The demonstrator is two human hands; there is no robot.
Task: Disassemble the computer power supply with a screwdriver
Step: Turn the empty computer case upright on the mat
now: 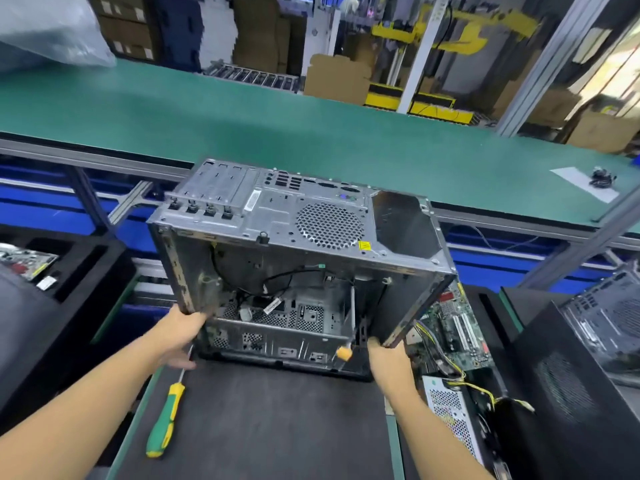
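In the head view, the person is holding the gutted chassis (277,220) on end, rear panel up and open side toward the camera. The left hand (181,329) is gripping the lower left edge and the right hand (386,355) the lower right edge. Both sets of fingers are wrapping round the sheet metal, with their tips hidden behind it. The power supply (450,410) is lying outside the chassis, just right of the black mat (277,427), and its yellow leads (478,389) are trailing beside the motherboard (457,323). The grip is bearing on thin raw edges, so a slip is risking a cut or a dropped chassis. Swinging the chassis rightward is risking crushing the leads or the board. Loose internal cables (277,289) are hanging free and could snag. The screwdriver (164,419) is lying on the mat near the left forearm, and an orange-handled item (344,353) is sitting at the lower edge of the chassis. Either could get trapped underneath when the chassis is lowered.
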